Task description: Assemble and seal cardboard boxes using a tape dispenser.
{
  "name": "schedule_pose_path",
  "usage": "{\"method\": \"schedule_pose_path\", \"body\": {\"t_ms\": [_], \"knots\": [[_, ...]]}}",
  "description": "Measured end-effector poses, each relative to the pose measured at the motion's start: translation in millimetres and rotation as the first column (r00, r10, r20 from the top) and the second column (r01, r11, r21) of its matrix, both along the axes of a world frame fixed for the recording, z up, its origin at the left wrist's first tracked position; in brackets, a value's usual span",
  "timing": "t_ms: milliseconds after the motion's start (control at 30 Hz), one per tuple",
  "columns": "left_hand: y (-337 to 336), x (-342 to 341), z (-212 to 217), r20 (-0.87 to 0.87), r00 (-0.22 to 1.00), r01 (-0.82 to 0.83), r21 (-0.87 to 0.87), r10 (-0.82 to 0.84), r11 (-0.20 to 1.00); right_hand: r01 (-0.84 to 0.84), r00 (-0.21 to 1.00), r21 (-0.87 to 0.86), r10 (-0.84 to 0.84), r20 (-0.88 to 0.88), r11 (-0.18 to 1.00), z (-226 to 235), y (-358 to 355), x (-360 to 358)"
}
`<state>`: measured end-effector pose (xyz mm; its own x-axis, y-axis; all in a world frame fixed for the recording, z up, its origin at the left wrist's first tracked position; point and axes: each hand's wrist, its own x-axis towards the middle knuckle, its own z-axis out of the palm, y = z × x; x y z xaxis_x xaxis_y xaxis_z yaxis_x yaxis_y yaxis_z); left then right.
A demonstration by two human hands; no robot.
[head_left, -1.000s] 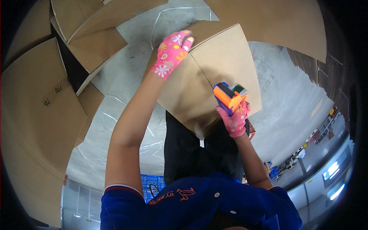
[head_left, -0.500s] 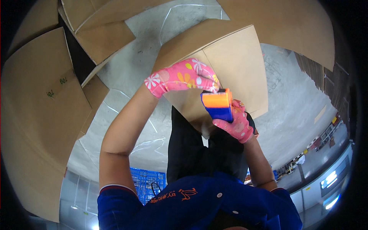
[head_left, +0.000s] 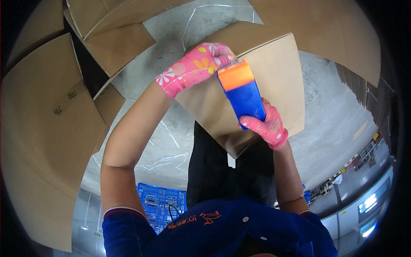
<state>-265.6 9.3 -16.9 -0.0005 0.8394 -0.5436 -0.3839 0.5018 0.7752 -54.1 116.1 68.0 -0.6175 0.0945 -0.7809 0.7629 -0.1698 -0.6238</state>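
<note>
Near the centre of the frame, a blue-and-orange tape dispenser is gripped in the closed right hand, over a cardboard box. At upper centre, the left hand is held curled beside its orange end; whether anything is pinched cannot be told.

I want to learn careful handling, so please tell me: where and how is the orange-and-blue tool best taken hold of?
Probably by the lower end of its blue body, from the person's right, as the right hand holds it. The body is long, and this end lies away from the orange head, which is close to the left hand.
</note>
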Motion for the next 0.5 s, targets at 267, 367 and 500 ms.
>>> {"method": "schedule_pose_path", "body": {"t_ms": [267, 367, 500], "knots": [[19.1, -81.8, -80.2, -0.487, 0.838, -0.270, 0.025, 0.248, 0.962, 0.243, 0.965, -0.029, -0.239, 0.107, 0.969, -4.8, 1.1, 42.1], [31.2, -88.5, -104.1, -0.494, 0.833, -0.269, 0.034, 0.250, 0.962, 0.253, 0.960, -0.029, -0.247, 0.134, 0.967, -8.8, 5.2, 38.8], [35.8, -74.9, -127.7, -0.645, 0.738, -0.242, 0.022, 0.199, 0.970, 0.305, 0.939, -0.083, -0.285, 0.194, 0.949, -12.5, 5.1, 32.8]]}}
